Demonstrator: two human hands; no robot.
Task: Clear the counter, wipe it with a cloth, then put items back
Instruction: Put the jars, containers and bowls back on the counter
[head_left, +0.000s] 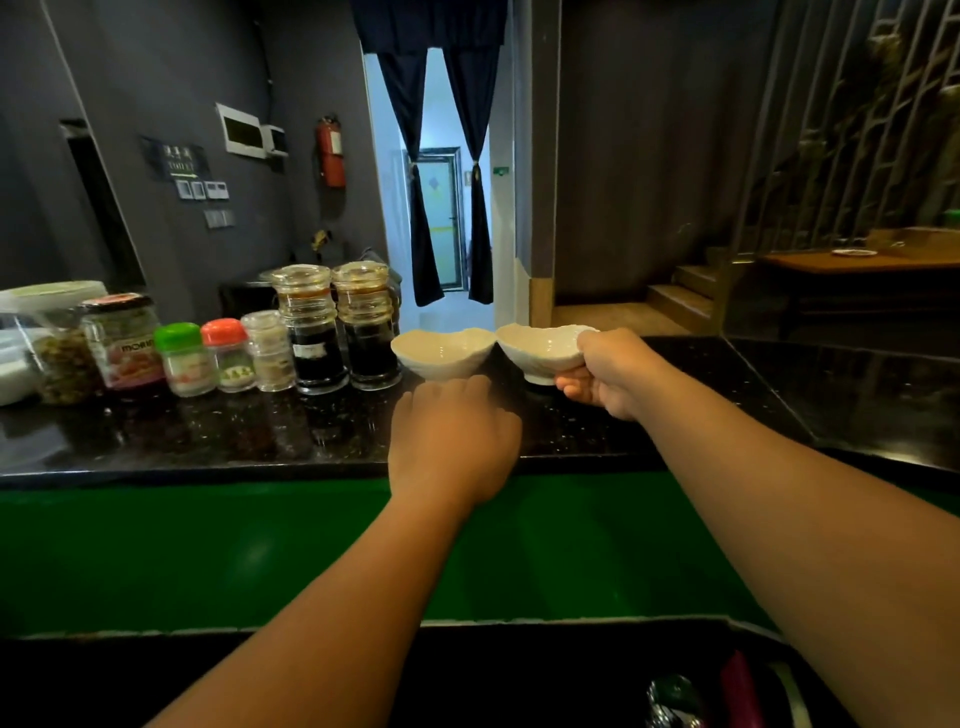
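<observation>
Two small white ceramic bowls with wavy rims sit side by side near the middle of the black speckled stone counter (234, 431), their rims touching or very nearly so. The right white bowl (540, 348) is gripped by the right hand (605, 374), thumb over the rim and fingers curled under the base; whether its foot rests on the stone or is just lifted cannot be told. The left white bowl (441, 351) stands on the counter, and the left hand (452, 431) lies palm down just in front of it, fingers loosely spread and holding nothing, fingertips close to the bowl's foot.

Left of the bowls runs a row of containers: two tall clear glass dispensers of dark sauce (337, 332), a ribbed clear shaker (268, 351), an orange-capped small jar (228, 356), a green-capped small jar (184, 358), a red-lidded labelled jar (124, 340) and a large clear plastic tub (47, 343) at the frame's edge.

Below the counter's front edge lies a glossy green ledge (208, 551). Behind, dark grey walls carry a red fire extinguisher (331, 150), and dark blue curtains (447, 171) frame a bright doorway. Both forearms reach forward, bare, over the ledge.
</observation>
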